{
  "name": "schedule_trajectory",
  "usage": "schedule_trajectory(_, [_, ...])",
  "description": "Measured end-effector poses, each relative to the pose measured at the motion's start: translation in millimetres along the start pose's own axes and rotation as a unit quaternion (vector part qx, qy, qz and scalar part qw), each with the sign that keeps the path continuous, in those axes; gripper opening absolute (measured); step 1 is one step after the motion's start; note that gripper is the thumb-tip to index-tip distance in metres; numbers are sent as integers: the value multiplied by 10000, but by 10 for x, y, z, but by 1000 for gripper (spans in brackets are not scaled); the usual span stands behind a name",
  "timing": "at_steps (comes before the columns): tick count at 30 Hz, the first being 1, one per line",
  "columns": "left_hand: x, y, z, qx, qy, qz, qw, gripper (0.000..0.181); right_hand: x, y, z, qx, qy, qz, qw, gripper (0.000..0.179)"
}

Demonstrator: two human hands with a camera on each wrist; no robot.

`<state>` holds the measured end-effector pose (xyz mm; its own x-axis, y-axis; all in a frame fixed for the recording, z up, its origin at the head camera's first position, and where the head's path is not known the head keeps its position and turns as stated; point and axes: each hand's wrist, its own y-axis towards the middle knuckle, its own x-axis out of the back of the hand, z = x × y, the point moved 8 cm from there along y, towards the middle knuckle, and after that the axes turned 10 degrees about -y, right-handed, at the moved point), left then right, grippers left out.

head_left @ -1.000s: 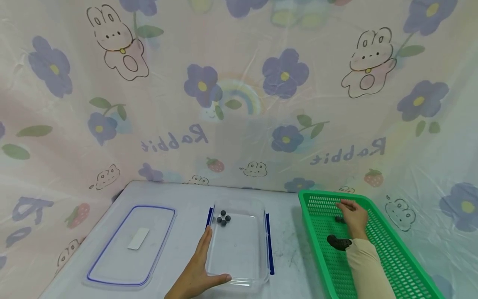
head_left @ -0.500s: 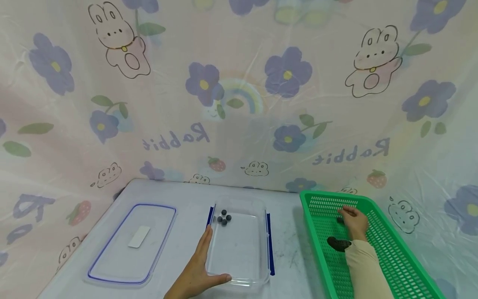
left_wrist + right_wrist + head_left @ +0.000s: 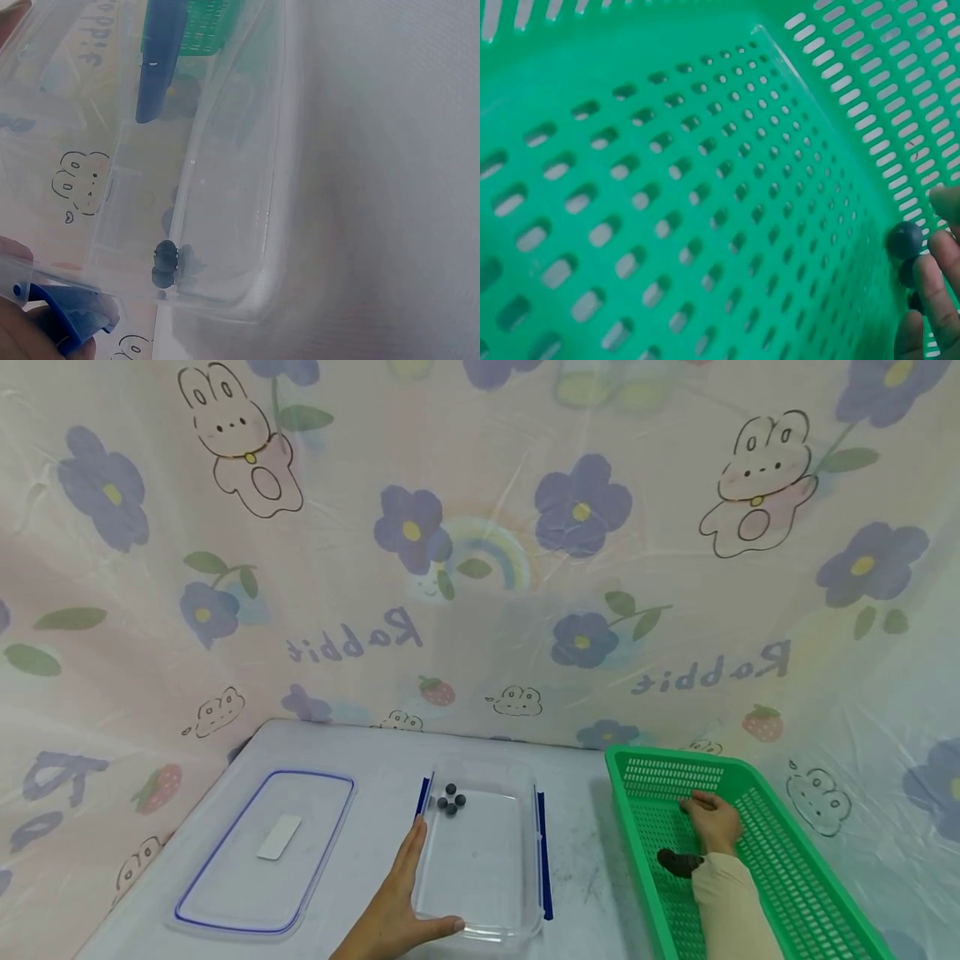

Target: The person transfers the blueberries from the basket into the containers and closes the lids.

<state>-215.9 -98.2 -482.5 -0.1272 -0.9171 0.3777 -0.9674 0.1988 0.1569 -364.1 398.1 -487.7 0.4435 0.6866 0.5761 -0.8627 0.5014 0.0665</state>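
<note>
My left hand [image 3: 397,893] lies along the left side and near corner of a clear plastic box [image 3: 472,860], fingers straight and thumb at the front rim. Its fingers are beside a blue latch [image 3: 75,315] in the left wrist view. Several small dark blue-grey balls [image 3: 451,800] sit together at the box's back left. My right hand [image 3: 712,822] is down in a green basket [image 3: 637,877], fingers loosely bent. In the right wrist view its fingertips are right at a dark ball [image 3: 905,241], with more balls partly hidden behind the fingers.
A dark brown, curved, bumpy object [image 3: 677,862] lies in the basket, partly behind the right sleeve [image 3: 731,902]. To the left, a clear lid [image 3: 225,860] with a blue seal lies flat, a white rectangle [image 3: 279,837] showing on it. A patterned curtain [image 3: 480,610] stands behind the table.
My right hand has come lower and slightly nearer inside the basket, covering the dark balls there in the head view. My left hand and the balls in the box have not moved.
</note>
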Motion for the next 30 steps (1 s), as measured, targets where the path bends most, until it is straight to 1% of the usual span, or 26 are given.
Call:
schedule_trajectory(3, [-1,-7,-8,2,-62,8,10000,124,4,4,-14,-30,-10,-12,10000,38])
schedule_trajectory(9, [-5,-12,-17,-12,-92,11,10000,123,31,16,2,83,-173,-100,9998,35])
schedule_trajectory(13, [-8,-4,-11,-34,-100,21,9999,123,18,21,1,139,-394,-90,9991,34])
schedule_trajectory(20, [1,-2,-11,-80,-97,-27,9999,124,14,14,21,305,-940,-176,9950,32])
schedule_trajectory(25, [2,-2,-7,-37,-71,-52,10000,124,21,10,10,340,-991,-276,9941,29])
schedule_trajectory(30, [7,7,1,-33,-48,-67,10000,124,16,44,-18,464,-998,-376,9932,24])
